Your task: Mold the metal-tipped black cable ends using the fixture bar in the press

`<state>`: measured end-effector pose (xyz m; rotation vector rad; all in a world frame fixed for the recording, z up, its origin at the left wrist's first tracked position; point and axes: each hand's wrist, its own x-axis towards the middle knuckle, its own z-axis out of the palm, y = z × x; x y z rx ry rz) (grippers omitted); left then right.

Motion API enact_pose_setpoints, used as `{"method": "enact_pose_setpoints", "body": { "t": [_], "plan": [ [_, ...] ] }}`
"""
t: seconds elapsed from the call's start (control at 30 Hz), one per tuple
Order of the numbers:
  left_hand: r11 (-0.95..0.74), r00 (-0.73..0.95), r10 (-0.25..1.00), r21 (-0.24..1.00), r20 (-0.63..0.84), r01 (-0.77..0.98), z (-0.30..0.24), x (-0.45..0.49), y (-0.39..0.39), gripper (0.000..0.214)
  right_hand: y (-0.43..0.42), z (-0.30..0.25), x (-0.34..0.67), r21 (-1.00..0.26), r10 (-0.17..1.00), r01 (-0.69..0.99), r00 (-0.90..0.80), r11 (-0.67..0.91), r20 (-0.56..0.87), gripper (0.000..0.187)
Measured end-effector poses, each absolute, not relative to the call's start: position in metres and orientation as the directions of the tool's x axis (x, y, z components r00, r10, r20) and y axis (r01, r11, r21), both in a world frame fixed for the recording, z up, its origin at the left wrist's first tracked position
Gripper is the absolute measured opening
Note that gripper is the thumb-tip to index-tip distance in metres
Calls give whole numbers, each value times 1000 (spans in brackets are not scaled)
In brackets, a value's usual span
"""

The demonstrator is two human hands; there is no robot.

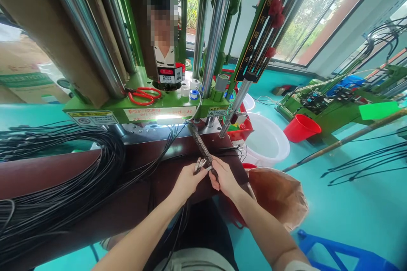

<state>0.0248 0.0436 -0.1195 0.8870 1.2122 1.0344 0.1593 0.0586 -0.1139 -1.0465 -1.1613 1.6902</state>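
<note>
My left hand (187,181) pinches a few metal cable plugs (199,164) at the near edge of the dark red bench (63,169). My right hand (223,176) is closed round the near end of a long dark metal bar (201,146) that slants up toward the machine's mould opening. The two hands nearly touch. Thin black cables (162,152) run from the plugs up to the lit gap under the green press (149,112). A thick bundle of black cables (60,165) lies across the bench at the left.
Red scissors (143,95) and small tape rolls (186,89) rest on the press ledge. A person stands behind the press. At the right are a white tub (269,142), a red bucket (302,128), a brown sack (278,194), more green machines (330,103) and loose cables on the teal floor.
</note>
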Motion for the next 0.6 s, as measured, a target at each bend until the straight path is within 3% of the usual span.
{"method": "enact_pose_setpoints", "body": {
  "t": [0.2,0.37,0.47,0.6],
  "plan": [
    [175,-18,984,978,-178,-112,-112,22,42,28,53,-116,153,-990,961,-34,-246,-135,-123,52],
    [126,-164,962,890,-217,-439,-102,21,39,26,52,-115,156,-972,964,-151,-223,-179,-143,50],
    [191,-54,967,853,-247,-486,-101,20,39,29,52,-115,157,-962,961,-187,-231,-199,-154,50],
    [308,85,951,902,-296,-301,-106,19,40,29,51,-118,158,-962,957,-191,-251,-197,-146,48]
  ]
}}
